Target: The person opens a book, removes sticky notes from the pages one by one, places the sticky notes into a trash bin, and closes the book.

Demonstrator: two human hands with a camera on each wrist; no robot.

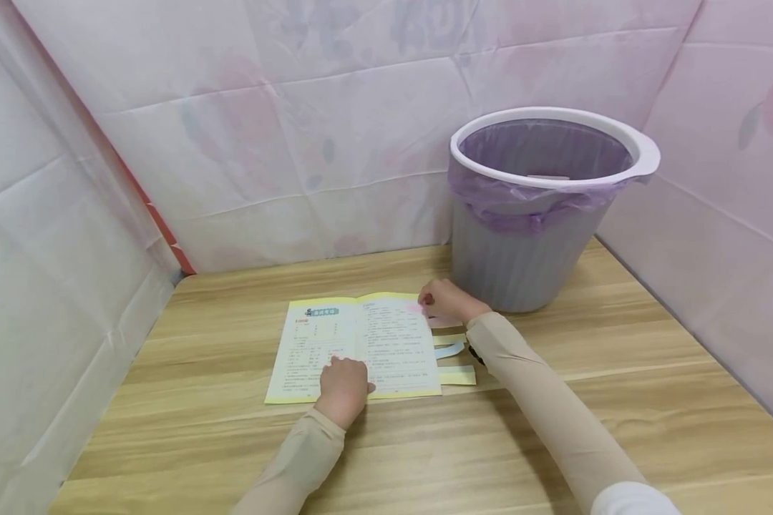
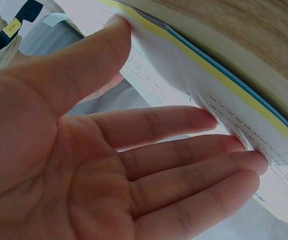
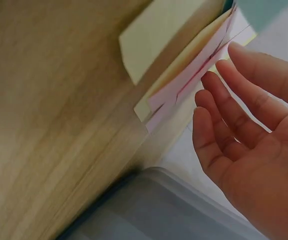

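An open booklet (image 1: 325,336) with yellow-edged printed pages lies on the table. On its left page, near the fold, rests my left hand (image 1: 344,383); its fingers (image 2: 183,155) reach out nearly straight with the tips against the paper. My right hand (image 1: 447,300) is at the upper right edge of the booklet, fingers (image 3: 238,120) loosely bent and tips close against the pink sticky notes (image 3: 193,75). A gap shows between thumb and index finger. Below that hand, a yellow sticky note (image 1: 449,339), a blue one (image 1: 449,350) and a pale green-yellow one (image 1: 457,375) stick out past the right page.
A grey trash bin (image 1: 515,250) with a white rim and purple liner stands behind the right hand, with a bit of paper (image 1: 547,177) inside. Patterned cloth (image 1: 361,143) hangs behind and at both sides of the wooden table (image 1: 219,350).
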